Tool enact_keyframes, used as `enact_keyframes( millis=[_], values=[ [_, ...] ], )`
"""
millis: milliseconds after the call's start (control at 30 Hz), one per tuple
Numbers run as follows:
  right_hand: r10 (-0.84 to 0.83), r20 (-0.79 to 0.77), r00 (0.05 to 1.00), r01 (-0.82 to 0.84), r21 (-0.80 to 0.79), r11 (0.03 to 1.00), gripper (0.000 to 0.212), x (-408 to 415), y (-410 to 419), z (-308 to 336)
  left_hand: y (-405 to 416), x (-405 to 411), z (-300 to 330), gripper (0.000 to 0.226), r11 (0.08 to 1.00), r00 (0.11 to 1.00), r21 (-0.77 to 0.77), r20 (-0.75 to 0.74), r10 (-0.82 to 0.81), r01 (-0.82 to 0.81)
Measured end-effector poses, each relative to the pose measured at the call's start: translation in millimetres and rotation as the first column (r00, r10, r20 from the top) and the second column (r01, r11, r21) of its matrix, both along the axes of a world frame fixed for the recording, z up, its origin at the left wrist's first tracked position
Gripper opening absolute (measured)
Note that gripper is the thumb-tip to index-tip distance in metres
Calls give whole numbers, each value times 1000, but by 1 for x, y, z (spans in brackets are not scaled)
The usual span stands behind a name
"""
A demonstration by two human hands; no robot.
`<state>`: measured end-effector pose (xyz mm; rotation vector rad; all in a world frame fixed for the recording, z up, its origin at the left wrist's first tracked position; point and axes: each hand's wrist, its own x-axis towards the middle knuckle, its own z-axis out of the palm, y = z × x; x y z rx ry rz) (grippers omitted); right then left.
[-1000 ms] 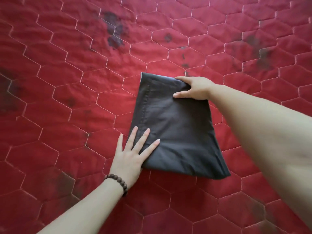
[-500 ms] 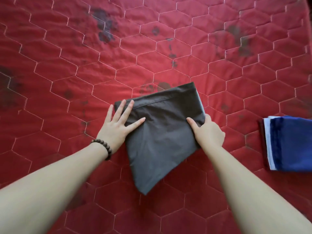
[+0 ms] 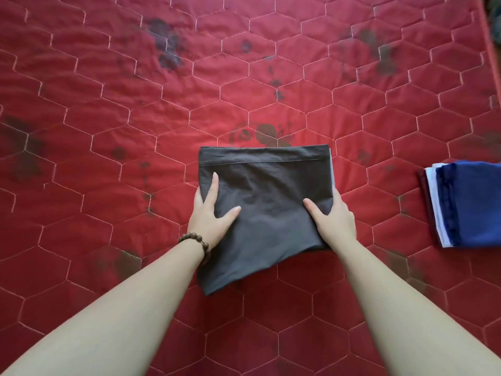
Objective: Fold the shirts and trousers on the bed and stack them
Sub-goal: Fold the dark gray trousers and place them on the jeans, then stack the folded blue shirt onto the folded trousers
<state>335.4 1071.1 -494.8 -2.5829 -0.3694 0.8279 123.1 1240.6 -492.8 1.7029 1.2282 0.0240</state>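
Folded dark garment (image 3: 267,213) on red bed (image 3: 108,131); left hand (image 3: 210,215) & right hand (image 3: 334,219) each grip a side edge, thumbs on top. Folded stack (image 3: 466,204) well apart at right.

No readable text, label, brand, number or sign is seen anywhere in the head view.
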Motion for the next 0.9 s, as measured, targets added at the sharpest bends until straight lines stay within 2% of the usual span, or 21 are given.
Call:
enact_keyframes(
  millis=[167, 333, 533, 600, 667, 733, 767, 833, 900],
  values=[
    [24, -27, 999, -24, 11, 1000, 76, 6, -15, 1, -6, 6, 1, 96, 999, 999, 5, -22, -41, 41],
    [-42, -11, 999, 42, -2, 999, 75, 23, -52, 3, -36, 35, 2, 100, 995, 995, 16, -3, -96, 96],
    [-41, 9, 999, 41, 34, 999, 75, 57, -87, 4, -80, 75, 4, 100, 994, 990, 32, -99, -97, 101],
    [6, 11, 1000, -6, 30, 1000, 76, 59, -88, 6, -88, 86, 11, 97, 990, 973, 121, -226, -44, 73],
    [62, 23, 998, -63, 31, 998, 76, 65, -92, 14, -103, 107, 27, 94, 946, 951, 315, -309, 29, 73],
    [98, 138, 986, -109, 72, 991, 72, 91, -112, 31, -136, 147, 49, 93, 889, 976, 448, -217, 6, 95],
    [104, 214, 971, -129, 105, 986, 69, 108, -124, 41, -156, 169, 59, 93, 887, 990, 449, -134, -49, 104],
    [109, 317, 942, -165, 157, 974, 61, 149, -156, 59, -201, 219, 74, 94, 920, 990, 372, 22, -139, 121],
    [125, 369, 921, -190, 143, 971, 57, 193, -194, 67, -246, 270, 79, 93, 948, 976, 271, 95, -196, 164]
  ],
)
